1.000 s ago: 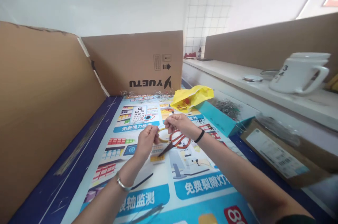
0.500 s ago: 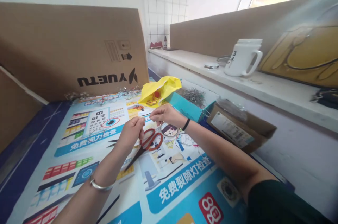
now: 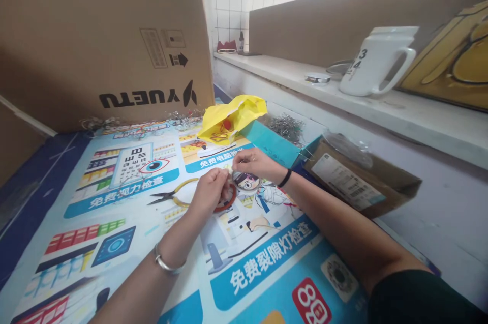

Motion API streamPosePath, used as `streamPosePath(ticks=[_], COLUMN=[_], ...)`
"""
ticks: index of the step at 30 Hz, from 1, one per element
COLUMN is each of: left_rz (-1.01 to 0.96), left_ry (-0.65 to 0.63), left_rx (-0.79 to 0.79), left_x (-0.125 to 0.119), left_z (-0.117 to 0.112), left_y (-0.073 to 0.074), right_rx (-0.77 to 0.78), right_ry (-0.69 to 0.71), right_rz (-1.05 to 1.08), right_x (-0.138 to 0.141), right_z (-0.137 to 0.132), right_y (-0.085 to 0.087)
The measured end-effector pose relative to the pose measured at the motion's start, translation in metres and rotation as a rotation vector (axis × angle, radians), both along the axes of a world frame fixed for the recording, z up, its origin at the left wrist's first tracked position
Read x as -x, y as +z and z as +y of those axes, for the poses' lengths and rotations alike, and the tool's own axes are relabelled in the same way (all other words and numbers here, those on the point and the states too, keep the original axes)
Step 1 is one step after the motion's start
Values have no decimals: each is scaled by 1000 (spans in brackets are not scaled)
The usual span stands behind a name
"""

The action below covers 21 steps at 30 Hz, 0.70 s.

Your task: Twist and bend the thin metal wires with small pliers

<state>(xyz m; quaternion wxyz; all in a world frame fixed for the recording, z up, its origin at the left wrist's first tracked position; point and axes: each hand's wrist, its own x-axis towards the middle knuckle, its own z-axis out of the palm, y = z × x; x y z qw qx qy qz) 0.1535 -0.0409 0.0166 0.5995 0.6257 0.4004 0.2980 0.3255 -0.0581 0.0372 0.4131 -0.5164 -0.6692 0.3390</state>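
Note:
Pinched together over the printed sheet, the fingers of my left hand (image 3: 212, 186) may hold something too small to make out. Close to its right, my right hand (image 3: 255, 165) also has thumb and fingers drawn into a pinch; whatever is in them is too fine to name. Red-handled scissors (image 3: 231, 201) lie beneath my left hand, mostly hidden by it. Left of that hand rest yellow-handled scissors (image 3: 173, 195), dark blades pointing left. A round cartoon-face piece (image 3: 247, 182) lies just below my right hand, with a tangle of pale thread (image 3: 275, 199) beside it.
A yellow bag (image 3: 236, 115) with red items lies behind my hands. Right of it, a turquoise box (image 3: 272, 145) adjoins a pile of thin metal pieces (image 3: 286, 128). An open cardboard box (image 3: 358, 176) stands further right. A white mug (image 3: 375, 64) sits on the ledge (image 3: 297, 80).
My view has tilted and shifted. Both hands have moved right over the sheet, still pinched and close together. My left hand now covers much of the red-handled scissors, and the yellow handles show.

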Motion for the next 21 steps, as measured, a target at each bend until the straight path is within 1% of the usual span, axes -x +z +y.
streamPosePath(ticks=[2, 5, 7, 9, 11, 13, 16, 21], left_rz=[58, 214, 375, 546, 661, 719, 755, 775], left_ry=[4, -13, -62, -120, -157, -177, -184, -194], left_rx=[-136, -485, -691, -802, -859, -886, -909, -950], left_x=[0, -1, -3, -5, -6, -7, -7, -7], left_z=[0, -4, -9, -15, -19, -21, -21, -21], left_y=[-10, -17, -18, -17, -16, -17, -18, -18], right_rx=[12, 84, 108, 119, 118, 109, 86, 81], right_ry=[-65, -126, -105, -61, -39, -49, -69, -74], right_rz=[-152, -316, -364, -386, -401, -408, -408, -383], right_x=[-12, -31, -39, -43, -42, -40, -37, -37], right_z=[2, 6, 8, 10, 11, 12, 12, 11], right_y=[-1, -8, -14, -21, -26, -30, -31, -25])
